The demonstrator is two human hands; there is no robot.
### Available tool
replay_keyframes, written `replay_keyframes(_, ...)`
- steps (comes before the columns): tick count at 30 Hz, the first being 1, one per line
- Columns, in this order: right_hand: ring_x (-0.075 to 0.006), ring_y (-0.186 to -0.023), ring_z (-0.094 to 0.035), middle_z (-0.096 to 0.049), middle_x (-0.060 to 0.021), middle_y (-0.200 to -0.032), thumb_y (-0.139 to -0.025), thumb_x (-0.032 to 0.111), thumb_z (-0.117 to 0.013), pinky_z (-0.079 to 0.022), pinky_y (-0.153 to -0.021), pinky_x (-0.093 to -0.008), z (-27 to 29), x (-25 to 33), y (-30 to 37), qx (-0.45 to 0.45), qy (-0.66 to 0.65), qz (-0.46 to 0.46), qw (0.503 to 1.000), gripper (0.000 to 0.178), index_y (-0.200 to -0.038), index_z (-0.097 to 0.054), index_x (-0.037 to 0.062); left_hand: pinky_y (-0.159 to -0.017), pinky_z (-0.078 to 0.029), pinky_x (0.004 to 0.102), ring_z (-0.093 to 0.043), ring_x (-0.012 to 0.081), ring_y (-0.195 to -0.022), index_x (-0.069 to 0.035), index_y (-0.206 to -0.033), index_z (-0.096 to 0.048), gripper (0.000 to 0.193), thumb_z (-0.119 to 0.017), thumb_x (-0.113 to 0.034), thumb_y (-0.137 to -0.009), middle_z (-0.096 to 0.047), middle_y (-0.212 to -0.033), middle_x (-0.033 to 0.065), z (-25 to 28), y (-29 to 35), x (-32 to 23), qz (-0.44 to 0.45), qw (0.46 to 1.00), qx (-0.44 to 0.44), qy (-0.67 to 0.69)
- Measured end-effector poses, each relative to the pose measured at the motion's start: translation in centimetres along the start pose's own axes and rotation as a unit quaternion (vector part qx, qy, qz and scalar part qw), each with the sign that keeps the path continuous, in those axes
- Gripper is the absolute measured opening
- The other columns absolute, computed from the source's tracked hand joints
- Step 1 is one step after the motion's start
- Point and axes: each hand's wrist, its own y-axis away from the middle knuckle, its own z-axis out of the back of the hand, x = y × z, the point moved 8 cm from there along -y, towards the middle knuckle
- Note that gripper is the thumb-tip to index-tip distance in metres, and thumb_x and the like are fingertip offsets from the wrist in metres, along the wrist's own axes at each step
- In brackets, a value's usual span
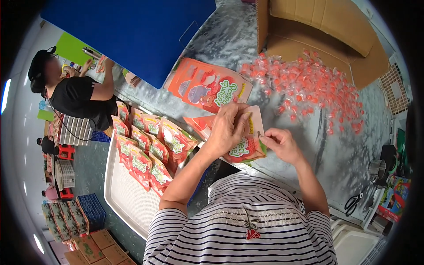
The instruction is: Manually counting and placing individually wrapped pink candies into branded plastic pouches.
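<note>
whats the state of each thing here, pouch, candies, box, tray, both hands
pouch: held up in both hands, top edge pinched
left hand: gripping the pouch top
right hand: pinching the pouch side
candies: loose, spread on the table
box: open, flaps out
tray: part loaded with filled pouches
flat pouches: lying on the table

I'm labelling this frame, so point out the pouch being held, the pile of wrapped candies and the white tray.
Held pouch (247,148), head view, lower printed front.
Wrapped candies (309,88), head view, middle of the pile.
White tray (128,194), head view, bare bottom area.
</note>
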Motion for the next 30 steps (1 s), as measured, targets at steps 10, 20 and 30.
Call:
replay_keyframes(10, -0.0049, -0.059, -0.049, -0.052, 0.0014, -0.068, -0.091, 0.007, -0.061, -0.047, -0.051, -0.0227, 2.8, -1.7, 2.7, -0.067, -0.193, -0.022, 0.979, 0.02, -0.074, -0.052, 0.0039, -0.076, -0.049, 0.0363, -0.06, 0.0269, -0.091, 0.002, -0.116, -0.056, 0.032, -0.06, 0.0, -0.084, -0.059, -0.103, 0.0164, -2.5, -0.5, -4.4, -0.074, 0.97, 0.009, -0.229)
replay_keyframes(20, -0.0014, -0.058, -0.044, -0.049, 0.0038, -0.06, -0.086, 0.007, -0.065, -0.036, -0.046, -0.0216, 3.2, -3.1, 3.3, -0.115, -0.079, 0.038, 0.99, 0.026, -0.066, -0.049, 0.0029, -0.093, -0.046, 0.0431, -0.05, 0.036, -0.114, -0.004, -0.108, -0.063, 0.045, -0.067, -0.004, -0.062, -0.051, -0.122, 0.0158, -8.1, 2.8, -5.6, -0.333, 0.902, 0.141, -0.237)
replay_keyframes(30, -0.0029, -0.075, -0.049, -0.059, 0.004, -0.079, -0.091, 0.02, -0.061, -0.041, -0.064, -0.0231, 0.9, -4.5, 4.7, 0.071, -0.26, -0.1, 0.958, 0.019, -0.089, -0.064, 0.0011, -0.069, -0.05, 0.035, -0.061, 0.025, -0.085, 0.0, -0.104, -0.06, 0.036, -0.065, -0.005, -0.069, -0.056, -0.109, 0.012, -7.8, 4.9, -7.2, -0.352, 0.866, 0.209, -0.287)
